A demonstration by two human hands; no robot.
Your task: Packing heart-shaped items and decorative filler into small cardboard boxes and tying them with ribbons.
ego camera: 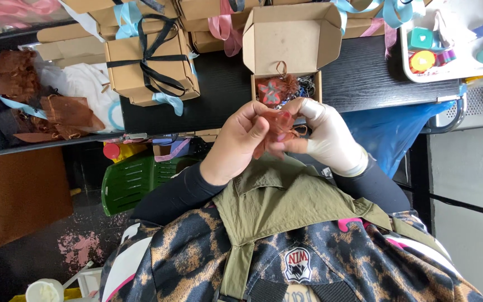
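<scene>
Black desk (pixel 219 95) fills the top, with brown boxes on it. Both hands meet just below an open box (pixel 286 56). The left hand (pixel 238 142) is bare and the right hand (pixel 325 137) wears a white glove. Together they pinch a small see-through orange bag (pixel 278 127).

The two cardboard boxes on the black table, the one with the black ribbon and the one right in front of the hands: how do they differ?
The ribbon-tied box is shut and bound with black ribbon; the open box has its lid up and no ribbon. The open box shows small colourful items inside; the ribbon-tied box hides its contents. Both are plain brown cardboard.
</scene>
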